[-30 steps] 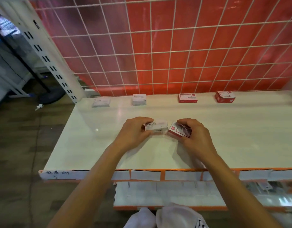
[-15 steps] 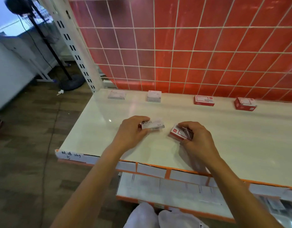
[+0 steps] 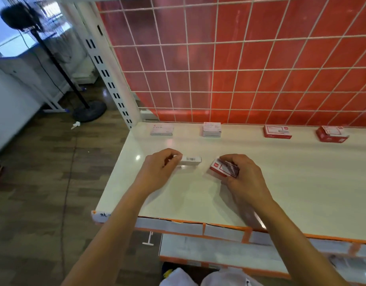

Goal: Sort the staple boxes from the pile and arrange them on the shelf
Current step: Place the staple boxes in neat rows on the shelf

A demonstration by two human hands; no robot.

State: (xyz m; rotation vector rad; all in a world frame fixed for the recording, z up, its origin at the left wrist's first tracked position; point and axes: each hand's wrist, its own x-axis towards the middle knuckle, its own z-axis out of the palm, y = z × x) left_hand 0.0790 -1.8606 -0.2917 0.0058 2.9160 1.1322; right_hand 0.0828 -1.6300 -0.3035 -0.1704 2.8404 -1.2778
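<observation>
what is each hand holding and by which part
The left hand pinches the white staple box by its left end. The right hand grips the red staple box round its right end.

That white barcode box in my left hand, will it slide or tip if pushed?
The white box looks flat and rigid, so it should feel stiff and won't roll. The shelf is glossy, so it likely slides easily. The left hand pinches just one end, so it seems light.
</observation>
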